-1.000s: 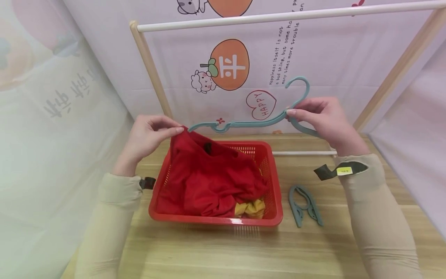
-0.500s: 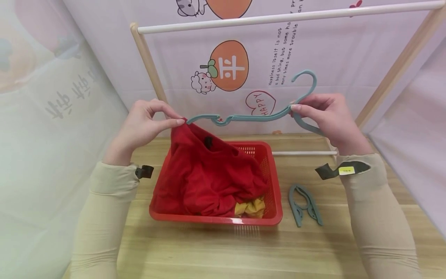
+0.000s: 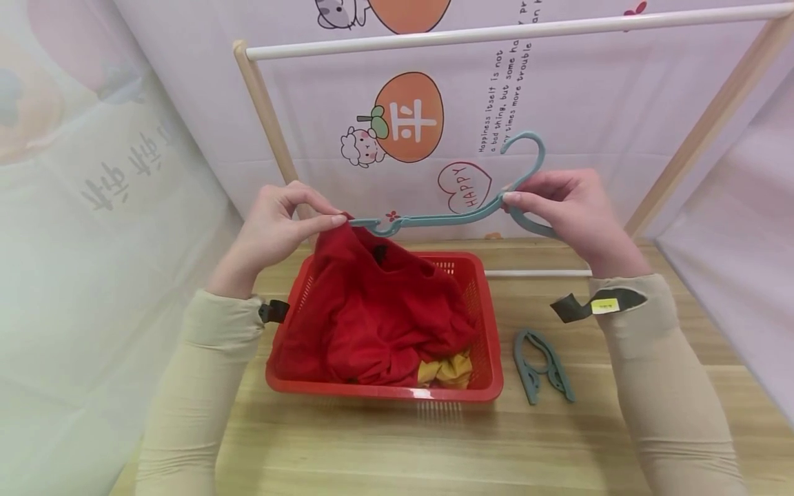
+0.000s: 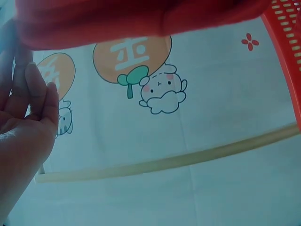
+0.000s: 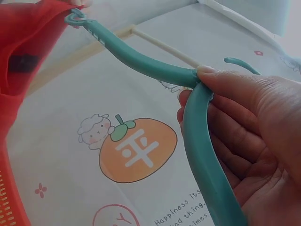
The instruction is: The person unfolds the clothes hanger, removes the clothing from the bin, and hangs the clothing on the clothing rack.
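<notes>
My right hand (image 3: 567, 213) pinches a teal folding clothes hanger (image 3: 446, 220) near the base of its hook, thumb in front. One hanger arm reaches left, its tip at the corner of a red garment (image 3: 384, 310); the other arm slopes down beneath my right palm. My left hand (image 3: 279, 227) pinches that raised corner of the garment, right where the hanger tip tucks behind the cloth. Most of the garment lies in a red plastic basket (image 3: 384, 393). From the right wrist view, the hanger (image 5: 146, 66) spans from my thumb to the red cloth (image 5: 28, 56).
A second teal hanger (image 3: 543, 365), folded, lies on the wooden table (image 3: 372, 448) right of the basket. Yellow cloth (image 3: 446, 370) shows under the red one. Behind stands a rack with a white rail (image 3: 496, 29) and wooden posts (image 3: 713, 124), before a printed curtain.
Both hands rose slightly with the hanger and garment corner, then dipped. The left hand has shifted right, and the hanger's left tip has gone in behind the cloth.
</notes>
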The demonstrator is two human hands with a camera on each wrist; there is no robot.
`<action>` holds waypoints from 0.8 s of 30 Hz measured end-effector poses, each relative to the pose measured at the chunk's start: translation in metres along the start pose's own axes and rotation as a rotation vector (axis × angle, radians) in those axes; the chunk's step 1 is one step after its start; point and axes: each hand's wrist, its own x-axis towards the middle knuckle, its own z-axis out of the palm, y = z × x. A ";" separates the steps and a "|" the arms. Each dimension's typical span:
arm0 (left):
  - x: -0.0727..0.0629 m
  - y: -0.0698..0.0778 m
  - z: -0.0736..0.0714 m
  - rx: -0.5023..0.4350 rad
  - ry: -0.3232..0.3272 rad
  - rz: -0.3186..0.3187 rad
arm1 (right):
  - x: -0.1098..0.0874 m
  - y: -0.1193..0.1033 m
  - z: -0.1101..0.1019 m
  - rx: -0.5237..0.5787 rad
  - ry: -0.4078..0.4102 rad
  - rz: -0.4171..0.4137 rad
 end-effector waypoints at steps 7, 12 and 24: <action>0.004 0.003 0.016 -0.064 -0.013 0.011 | 0.002 -0.003 0.015 -0.011 -0.007 -0.039; 0.004 0.003 0.021 -0.098 -0.058 -0.024 | 0.003 -0.003 0.022 -0.009 -0.010 -0.065; 0.003 0.003 0.016 0.003 -0.182 -0.086 | 0.004 0.000 0.021 -0.013 0.008 -0.074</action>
